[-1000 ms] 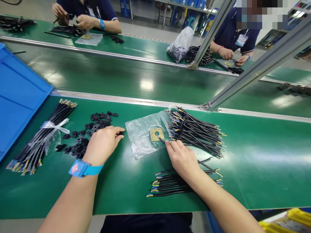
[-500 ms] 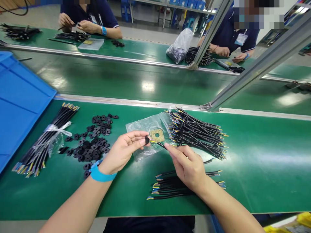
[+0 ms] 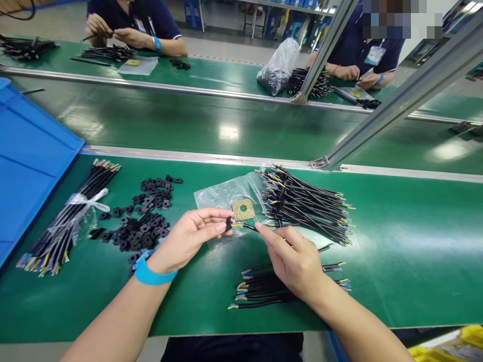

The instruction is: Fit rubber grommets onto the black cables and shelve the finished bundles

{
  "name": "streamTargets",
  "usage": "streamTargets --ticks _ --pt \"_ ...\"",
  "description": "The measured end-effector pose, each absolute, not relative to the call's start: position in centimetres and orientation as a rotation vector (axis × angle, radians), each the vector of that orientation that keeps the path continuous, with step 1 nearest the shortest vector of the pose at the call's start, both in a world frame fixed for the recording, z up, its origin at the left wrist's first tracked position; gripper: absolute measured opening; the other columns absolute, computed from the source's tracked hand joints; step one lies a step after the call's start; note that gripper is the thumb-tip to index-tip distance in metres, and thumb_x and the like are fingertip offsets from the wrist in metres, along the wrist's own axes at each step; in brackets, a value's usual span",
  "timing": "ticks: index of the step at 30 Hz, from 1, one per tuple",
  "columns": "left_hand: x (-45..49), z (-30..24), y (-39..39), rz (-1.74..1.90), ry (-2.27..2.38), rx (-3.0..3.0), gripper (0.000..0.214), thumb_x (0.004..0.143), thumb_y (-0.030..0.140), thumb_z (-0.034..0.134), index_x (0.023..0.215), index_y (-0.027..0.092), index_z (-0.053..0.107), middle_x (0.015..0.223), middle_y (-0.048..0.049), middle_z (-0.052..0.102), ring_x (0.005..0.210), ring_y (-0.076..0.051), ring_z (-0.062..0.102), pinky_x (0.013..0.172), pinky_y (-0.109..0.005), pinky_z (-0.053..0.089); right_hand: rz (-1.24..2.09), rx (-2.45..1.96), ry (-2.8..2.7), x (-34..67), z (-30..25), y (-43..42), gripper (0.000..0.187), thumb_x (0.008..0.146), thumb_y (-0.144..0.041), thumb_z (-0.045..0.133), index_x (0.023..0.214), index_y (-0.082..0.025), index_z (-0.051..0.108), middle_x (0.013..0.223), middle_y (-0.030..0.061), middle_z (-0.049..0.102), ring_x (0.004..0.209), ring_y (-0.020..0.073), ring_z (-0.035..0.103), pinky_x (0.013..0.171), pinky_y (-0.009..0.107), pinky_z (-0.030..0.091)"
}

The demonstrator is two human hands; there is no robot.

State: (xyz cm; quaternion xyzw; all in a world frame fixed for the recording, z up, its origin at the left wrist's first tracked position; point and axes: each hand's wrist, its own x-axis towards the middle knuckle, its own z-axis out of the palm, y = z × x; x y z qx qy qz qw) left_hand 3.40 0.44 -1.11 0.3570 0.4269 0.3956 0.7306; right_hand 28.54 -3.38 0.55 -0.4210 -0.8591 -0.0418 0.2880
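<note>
My left hand [image 3: 198, 231], closed with a blue band at the wrist, pinches a small black grommet [image 3: 228, 223] between thumb and fingers. My right hand [image 3: 296, 256] is closed on a black cable [image 3: 249, 227], whose bared yellow wire end meets the grommet. How far the wires reach into its hole I cannot tell. Behind the hands a yellowish sponge [image 3: 243, 209] with a round hole lies on a clear plastic bag [image 3: 211, 190]. Loose black grommets [image 3: 141, 231] lie in a heap left of my left hand. Beneath my right hand are several loose cables [image 3: 260, 296].
A pile of cables [image 3: 309, 206] with black pieces on them lies right of the bag. A tied cable bundle [image 3: 71, 221] and a blue bin [image 3: 30, 161] stand left. A metal frame post [image 3: 400, 90] slants across the right; two co-workers sit across the bench.
The cable in my right hand has tilted to nearly level, and its wire end is closer to the grommet. My left hand has dropped slightly. The view has shifted a little.
</note>
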Motion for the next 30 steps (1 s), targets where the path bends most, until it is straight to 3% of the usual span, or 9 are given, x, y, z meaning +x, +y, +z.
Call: streamTargets --ticks 6,10,15,18,24,30 --pt "3.6 -1.5 0.2 0.878 0.976 0.848 0.029 0.08 0.039 0.087 0.106 0.026 0.083 0.098 -0.004 0.082 0.086 -0.012 0.077 0.079 -0.015 0.06 -0.28 -0.983 -2.416 28.6 0.8 -3.8 0.044 0.1 -0.005 0.049 0.142 -0.012 0.06 0.09 0.0063 0.073 0.079 0.015 0.065 0.07 0.026 0.053" --pt "4.4 -1.5 0.0 0.804 0.957 0.869 0.03 0.08 0.034 0.087 0.108 0.024 0.081 0.098 -0.0037 0.082 0.085 -0.012 0.077 0.078 -0.016 0.061 -0.339 -0.969 -2.43 28.4 1.4 -3.7 0.038 0.1 -0.008 0.05 0.135 -0.013 0.065 0.096 0.0071 0.077 0.081 0.016 0.065 0.075 0.028 0.053" --pt "5.3 -1.2 -0.3 0.863 0.962 0.849 0.022 0.076 0.026 0.09 0.094 0.021 0.078 0.079 0.0009 0.078 0.074 -0.01 0.076 0.069 -0.013 0.06 -0.356 -0.919 -2.422 28.6 2.2 -3.6 0.025 0.1 -0.012 0.055 0.12 -0.013 0.07 0.092 0.0062 0.079 0.072 0.0151 0.064 0.066 0.029 0.051" --pt "5.6 -1.0 -0.8 0.854 0.956 0.931 0.019 0.076 0.023 0.088 0.092 0.02 0.079 0.078 -0.0001 0.079 0.073 -0.011 0.076 0.07 -0.013 0.06 -0.318 -0.913 -2.388 28.6 2.2 -3.7 0.022 0.099 -0.01 0.056 0.116 -0.011 0.069 0.089 0.0067 0.079 0.066 0.0148 0.062 0.061 0.03 0.05" --pt "5.6 -1.0 -1.4 0.953 1.011 1.376 0.015 0.08 0.023 0.084 0.095 0.025 0.082 0.087 0.0012 0.081 0.077 -0.01 0.075 0.072 -0.014 0.059 0.057 -1.08 -2.217 27.9 1.6 -3.7 0.009 0.1 -0.018 0.062 0.104 -0.016 0.07 0.084 0.0042 0.075 0.072 0.0125 0.069 0.068 0.024 0.056" --pt "5.6 -1.3 -1.5 1.023 0.965 1.771 0.012 0.087 0.023 0.08 0.098 0.024 0.082 0.09 -0.001 0.082 0.08 -0.013 0.077 0.079 -0.019 0.06 0.58 -1.123 -2.103 27.8 1.8 -3.5 0.015 0.102 -0.021 0.058 0.094 -0.019 0.07 0.077 0.0012 0.071 0.068 0.0114 0.066 0.065 0.021 0.055"
